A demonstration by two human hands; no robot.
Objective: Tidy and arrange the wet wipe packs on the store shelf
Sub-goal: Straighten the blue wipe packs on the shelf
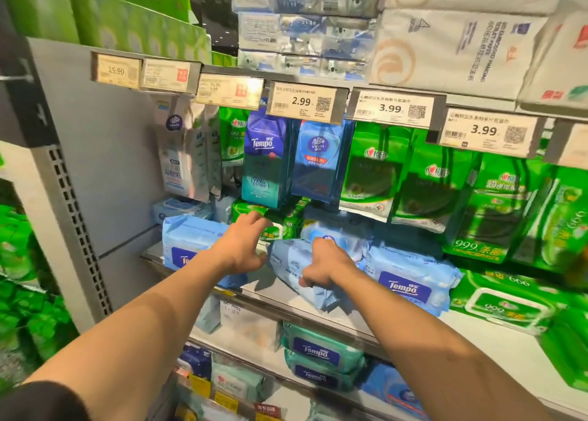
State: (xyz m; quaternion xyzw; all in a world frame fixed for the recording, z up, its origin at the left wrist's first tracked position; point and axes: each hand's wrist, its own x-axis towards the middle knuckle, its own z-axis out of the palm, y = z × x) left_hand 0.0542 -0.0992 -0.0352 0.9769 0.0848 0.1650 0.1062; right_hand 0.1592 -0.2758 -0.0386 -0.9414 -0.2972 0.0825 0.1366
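A tilted light-blue Tempo wipe pack [294, 268] is gripped by the right hand [324, 266], fingers curled round it; left hand [243, 245] fingers loosely spread above the shelf [318, 309]. Straightening is judged unfinished.

Leftmost price tags [116, 70] blurred, unreadable

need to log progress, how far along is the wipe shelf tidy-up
Looks midway. Done: one light blue Tempo pack lies flat on the shelf at right, another at left. In hand: the right hand grips a tilted blue pack in the gap between them; the left hand reaches in beside it, holding nothing. Left: set that pack flat and straighten the green packs behind.
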